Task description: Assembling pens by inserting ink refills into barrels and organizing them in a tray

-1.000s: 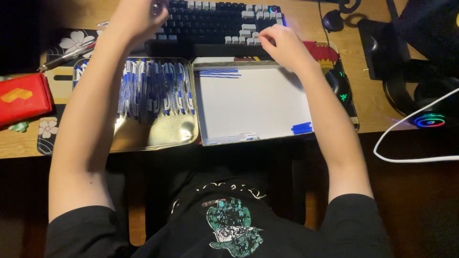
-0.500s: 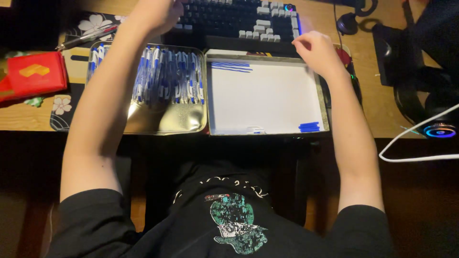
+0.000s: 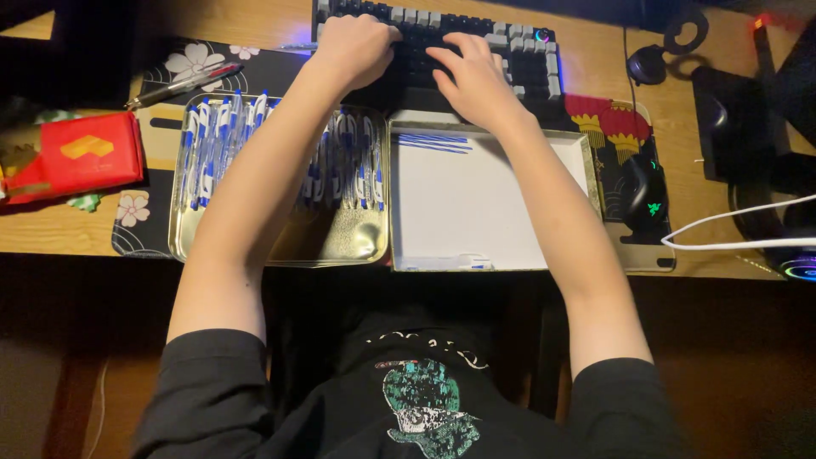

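1. Your left hand (image 3: 357, 47) lies on the left end of the dark keyboard (image 3: 518, 51), fingers curled down onto the keys, holding nothing.
2. Your right hand (image 3: 476, 81) rests mid-keyboard, fingers spread over the keys, empty too.
3. The keyboard sits at the desk's far edge, just behind the open metal tin (image 3: 280, 246) of blue-and-white pens (image 3: 200, 144) and its white-lined lid (image 3: 476, 204).

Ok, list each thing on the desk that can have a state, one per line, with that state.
Left hand: resting on the keyboard, holding nothing.
Right hand: fingers spread on the keys, holding nothing.
Keyboard: one lit corner.
Metal tin: open, filled with blue-and-white pens.
Tin lid: lying open, white inside, nearly empty.
Mouse: untouched, green light on.
Red pen: lying flat on the mat.
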